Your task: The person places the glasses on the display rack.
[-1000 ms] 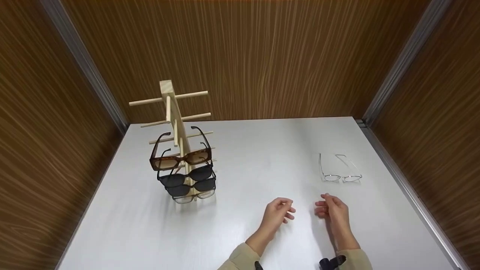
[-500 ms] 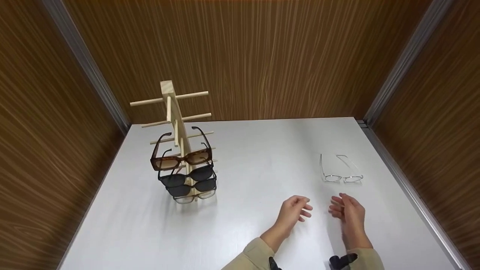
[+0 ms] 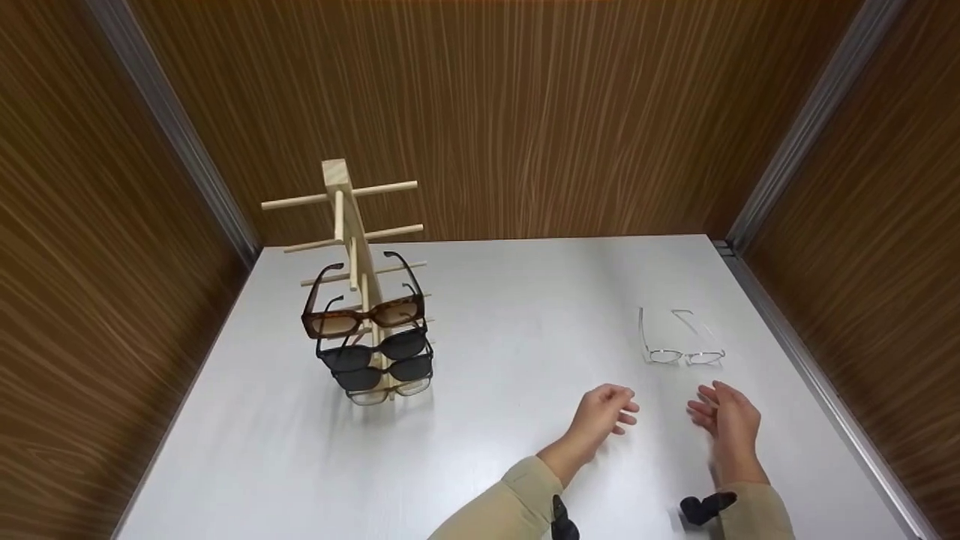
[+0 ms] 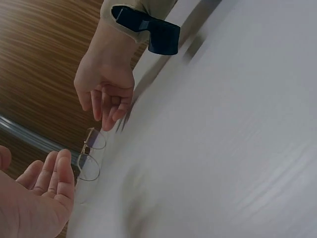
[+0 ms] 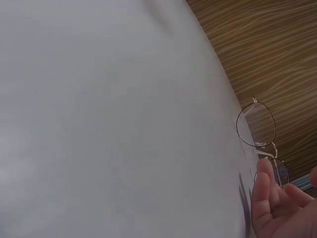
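A pair of thin-framed eyeglasses (image 3: pixel 685 356) lies on the white table with its temples unfolded toward the back. My right hand (image 3: pixel 731 420) hovers just in front of the glasses, fingers loosely bent, holding nothing. To its left, my left hand (image 3: pixel 600 414) is also bare, with relaxed fingers facing the right one. In the left wrist view, the glasses (image 4: pixel 89 167) appear beyond the left fingertips, apart from them. In the right wrist view, the right fingers (image 5: pixel 265 191) overlap part of the lower lens of the glasses (image 5: pixel 256 125).
On the left stands a wooden display rack (image 3: pixel 335 174) with bare upper pegs. It bears tortoiseshell sunglasses (image 3: pixel 363 318), dark sunglasses (image 3: pixel 405 345) and clear-lensed glasses (image 3: pixel 367 398) lower down. Wood-grain panels (image 3: pixel 525 120) wall the white table (image 3: pixel 517 300) at back and sides.
Both hands have moved to the right across the table, the right one now below the glasses' right side. The glasses and the rack have stayed in place.
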`<state>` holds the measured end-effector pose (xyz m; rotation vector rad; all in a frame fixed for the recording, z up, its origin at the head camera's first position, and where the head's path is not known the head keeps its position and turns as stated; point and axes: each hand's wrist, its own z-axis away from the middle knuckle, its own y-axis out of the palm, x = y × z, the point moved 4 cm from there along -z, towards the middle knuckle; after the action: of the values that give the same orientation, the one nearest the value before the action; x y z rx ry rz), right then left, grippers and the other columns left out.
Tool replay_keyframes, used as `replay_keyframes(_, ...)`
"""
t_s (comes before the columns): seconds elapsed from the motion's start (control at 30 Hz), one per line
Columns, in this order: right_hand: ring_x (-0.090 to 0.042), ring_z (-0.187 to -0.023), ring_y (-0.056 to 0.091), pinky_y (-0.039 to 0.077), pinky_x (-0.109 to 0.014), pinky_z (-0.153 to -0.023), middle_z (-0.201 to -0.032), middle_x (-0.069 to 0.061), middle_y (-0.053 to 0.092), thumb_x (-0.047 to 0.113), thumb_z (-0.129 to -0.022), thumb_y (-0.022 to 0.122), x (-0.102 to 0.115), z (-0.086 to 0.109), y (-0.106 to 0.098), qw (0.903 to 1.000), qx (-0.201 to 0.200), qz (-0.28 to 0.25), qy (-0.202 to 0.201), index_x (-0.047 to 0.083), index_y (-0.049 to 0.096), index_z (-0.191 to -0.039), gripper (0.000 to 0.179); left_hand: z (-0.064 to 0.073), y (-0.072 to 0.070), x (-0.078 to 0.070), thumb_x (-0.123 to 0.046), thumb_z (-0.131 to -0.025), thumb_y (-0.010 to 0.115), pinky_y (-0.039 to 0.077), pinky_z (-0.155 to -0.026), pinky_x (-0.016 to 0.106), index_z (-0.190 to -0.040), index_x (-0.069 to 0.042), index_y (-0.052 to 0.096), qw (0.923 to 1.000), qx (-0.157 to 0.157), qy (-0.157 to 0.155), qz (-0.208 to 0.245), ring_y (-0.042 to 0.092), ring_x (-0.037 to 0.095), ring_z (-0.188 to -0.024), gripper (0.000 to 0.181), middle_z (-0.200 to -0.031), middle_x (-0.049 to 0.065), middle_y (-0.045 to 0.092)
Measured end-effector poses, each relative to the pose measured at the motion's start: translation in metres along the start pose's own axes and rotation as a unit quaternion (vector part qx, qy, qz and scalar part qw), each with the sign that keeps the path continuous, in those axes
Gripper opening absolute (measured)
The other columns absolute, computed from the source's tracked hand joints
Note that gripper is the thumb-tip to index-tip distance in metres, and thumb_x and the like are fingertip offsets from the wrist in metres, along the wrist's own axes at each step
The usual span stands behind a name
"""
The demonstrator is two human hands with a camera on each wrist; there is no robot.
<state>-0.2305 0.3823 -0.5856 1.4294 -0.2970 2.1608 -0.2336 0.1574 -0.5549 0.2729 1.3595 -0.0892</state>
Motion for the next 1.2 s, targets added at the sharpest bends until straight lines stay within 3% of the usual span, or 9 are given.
replay_keyframes(0.43, -0.017, -0.093, 0.064, 0.052, -0.028, -0.080, -0.133, -0.011, 0.042, 0.036, -0.097, 0.046, 0.014, -0.023, -0.013, 0.9999, -0.005, 0.005, -0.015, 0.009, 0.024, -0.146, 0.060, -0.026, 0.023, -0.011, -0.024, -0.092, 0.058, 0.049, -0.064, 0.031, -0.094, -0.011, 0.062, 0.9998, -0.010, -0.011, -0.014, 0.060, 0.016, -0.075, 0.014, -0.081, -0.001, 0.062)
replay_keyframes(0.67, -0.017, -0.101, 0.060, 0.048, -0.029, -0.087, -0.140, -0.009, 0.035, 0.039, -0.097, 0.045, 0.018, -0.032, -0.015, 0.9999, 0.006, 0.006, -0.007, 0.013, 0.022, -0.147, 0.062, -0.042, 0.027, -0.004, -0.024, -0.092, 0.056, 0.048, -0.069, 0.028, -0.099, -0.012, 0.062, 0.9971, -0.003, 0.012, -0.075, 0.059, 0.015, -0.083, 0.015, -0.084, -0.006, 0.058)
replay_keyframes(0.93, -0.017, -0.109, 0.056, 0.044, -0.029, -0.093, -0.148, -0.011, 0.025, 0.039, -0.097, 0.044, 0.022, -0.043, -0.013, 0.9994, 0.027, 0.018, 0.011, 0.014, 0.016, -0.149, 0.064, -0.058, 0.034, 0.004, -0.026, -0.091, 0.057, 0.048, -0.079, 0.029, -0.115, -0.005, 0.059, 0.9908, 0.011, -0.017, -0.134, 0.058, 0.011, -0.091, 0.032, -0.095, -0.005, 0.059)
replay_keyframes(1.0, -0.016, -0.108, 0.056, 0.044, -0.029, -0.093, -0.150, -0.011, 0.022, 0.037, -0.098, 0.043, 0.024, -0.046, -0.012, 0.9991, 0.038, 0.010, 0.012, 0.013, 0.014, -0.149, 0.064, -0.063, 0.036, 0.007, -0.025, -0.091, 0.057, 0.048, -0.080, 0.031, -0.115, -0.005, 0.059, 0.9934, 0.009, -0.029, -0.110, 0.058, 0.014, -0.093, 0.031, -0.096, -0.004, 0.059)
replay_keyframes(1.1, -0.016, -0.106, 0.057, 0.045, -0.029, -0.093, -0.150, -0.012, 0.021, 0.034, -0.098, 0.043, 0.028, -0.049, -0.009, 0.9987, 0.050, -0.010, 0.011, 0.012, 0.014, -0.149, 0.063, -0.070, 0.036, 0.010, -0.021, -0.090, 0.057, 0.049, -0.080, 0.036, -0.113, -0.004, 0.060, 0.9979, -0.009, -0.056, -0.031, 0.056, 0.022, -0.095, 0.028, -0.096, 0.002, 0.058)
replay_keyframes(1.2, -0.016, -0.104, 0.058, 0.046, -0.029, -0.091, -0.149, -0.013, 0.024, 0.031, -0.099, 0.043, 0.031, -0.050, -0.005, 0.9983, 0.049, -0.029, 0.007, 0.011, 0.015, -0.149, 0.061, -0.076, 0.032, 0.014, -0.017, -0.089, 0.055, 0.047, -0.082, 0.041, -0.114, -0.002, 0.059, 0.9941, -0.032, -0.088, 0.054, 0.052, 0.029, -0.100, 0.029, -0.102, 0.009, 0.056)
